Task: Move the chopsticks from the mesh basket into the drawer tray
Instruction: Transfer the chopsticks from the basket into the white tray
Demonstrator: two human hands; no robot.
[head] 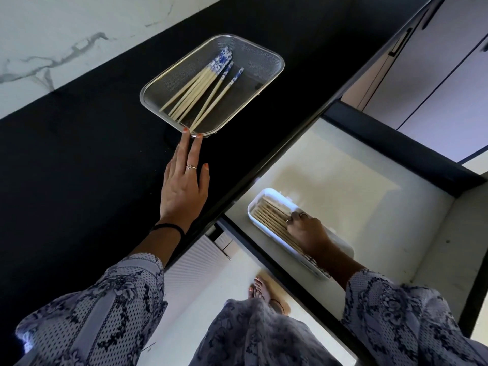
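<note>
From the head view, the right hand (306, 229) covers the near part of the white drawer tray (257, 204), so the near ends of the chopsticks in the tray (269, 216) are hidden under the palm and wrist. Its fingers curl down onto those sticks, but whether this grip pinches any of them or only presses on them cannot be told. The tray's near end is cut off by the patterned sleeve (396, 313). The tray sits on the pale floor of the open drawer (356, 180), below the edge of the black table (79, 154).

On the table stands the mesh basket (261, 56), and in it lie the remaining chopsticks (203, 93), loosely fanned. Their long axes run diagonally, the blue-and-white patterned ends pointing to the far right corner, the plain tips toward the near left rim. The left hand (184, 188) lies flat with straight fingers, a wide grip holding nothing; two fingertips (186, 132) touch the basket's near rim, just beside the nearest chopstick tips.

The chopsticks in the tray lie side by side along the tray's length, slanting from far left to near right.
</note>
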